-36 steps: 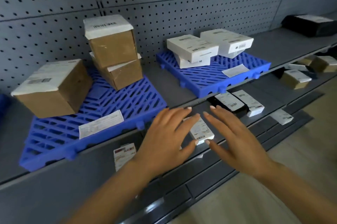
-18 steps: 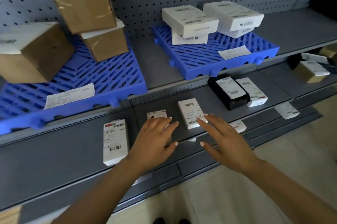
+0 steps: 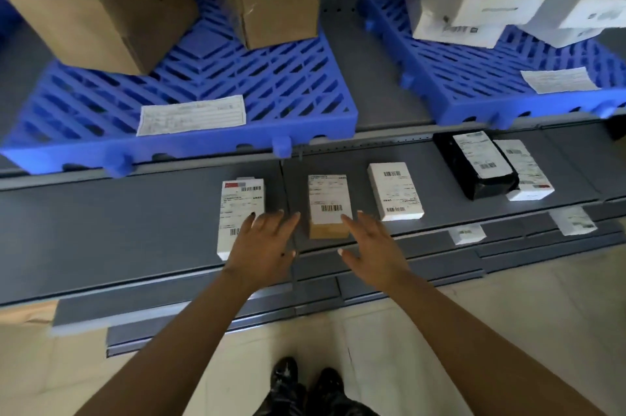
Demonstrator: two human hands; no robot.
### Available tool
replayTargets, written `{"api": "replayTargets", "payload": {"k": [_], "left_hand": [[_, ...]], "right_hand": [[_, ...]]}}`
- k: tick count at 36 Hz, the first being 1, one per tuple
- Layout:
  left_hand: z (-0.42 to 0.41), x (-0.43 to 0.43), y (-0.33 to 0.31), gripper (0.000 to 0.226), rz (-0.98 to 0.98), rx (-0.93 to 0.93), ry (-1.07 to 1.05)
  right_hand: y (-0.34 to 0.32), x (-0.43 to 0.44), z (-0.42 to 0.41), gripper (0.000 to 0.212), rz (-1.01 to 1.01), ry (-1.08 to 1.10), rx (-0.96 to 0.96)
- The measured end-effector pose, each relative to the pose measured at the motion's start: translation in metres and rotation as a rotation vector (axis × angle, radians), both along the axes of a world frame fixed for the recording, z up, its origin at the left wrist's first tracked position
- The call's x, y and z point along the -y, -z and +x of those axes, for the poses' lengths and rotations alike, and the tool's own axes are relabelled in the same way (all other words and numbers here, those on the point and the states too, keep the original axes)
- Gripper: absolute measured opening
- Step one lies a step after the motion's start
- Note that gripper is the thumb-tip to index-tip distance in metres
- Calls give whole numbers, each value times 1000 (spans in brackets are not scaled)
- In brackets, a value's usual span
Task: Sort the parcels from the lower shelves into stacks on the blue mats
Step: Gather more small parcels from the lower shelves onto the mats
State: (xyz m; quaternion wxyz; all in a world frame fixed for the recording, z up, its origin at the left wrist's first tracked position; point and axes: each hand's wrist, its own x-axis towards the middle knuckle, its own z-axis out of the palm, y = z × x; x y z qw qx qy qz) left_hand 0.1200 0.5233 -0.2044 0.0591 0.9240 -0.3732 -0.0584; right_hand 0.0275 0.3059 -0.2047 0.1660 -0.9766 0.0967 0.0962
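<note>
Head view: left hand (image 3: 264, 242), right hand (image 3: 372, 242) have shifted to flank brown parcel (image 3: 328, 202) at 12 o'clock, fingers spread, nothing grasped; pickup likely next.

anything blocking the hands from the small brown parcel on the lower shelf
Nothing visible. The left hand and right hand flank the brown parcel, fingers straight; the left hand overlaps the white parcel beside it.

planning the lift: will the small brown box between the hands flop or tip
The small brown box looks like squared cardboard, so probably stiff. It lies flat and low, so unlikely to tip. Being small, probably light.
</note>
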Motion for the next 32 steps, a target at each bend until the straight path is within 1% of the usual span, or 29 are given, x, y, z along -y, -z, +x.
{"api": "replayTargets", "payload": {"k": [3, 9, 12, 14, 17, 22, 24, 26, 28, 30, 32], "left_hand": [[5, -15, 12, 72, 68, -26, -68], [20, -36, 40, 69, 162, -70, -151], [29, -39, 53, 71, 218, -105, -201], [35, -39, 62, 73, 223, -124, -231], [41, -36, 74, 75, 191, -154, -281], [42, -30, 92, 78, 136, -143, -340], [41, -28, 92, 73, 106, -135, -357], [40, -28, 89, 65, 36, -121, -358], [40, -30, 84, 58, -65, -78, -329], [40, -35, 82, 53, -114, -23, -285], [35, -38, 73, 51, -134, -6, -247]], "right_hand": [[12, -11, 19, 69, -65, -15, -37], [31, -14, 51, 76, -160, -31, -39], [40, -15, 69, 79, -162, -19, -39], [47, -17, 78, 81, -158, -9, -24], [59, -20, 87, 81, -177, -12, -14], [68, -24, 86, 70, -213, -19, 41], [67, -23, 84, 68, -224, -28, 33], [63, -21, 80, 65, -222, -46, 45], [57, -18, 73, 62, -212, -65, 81], [49, -16, 64, 61, -202, -69, 104], [39, -13, 52, 60, -204, -75, 131]]}}
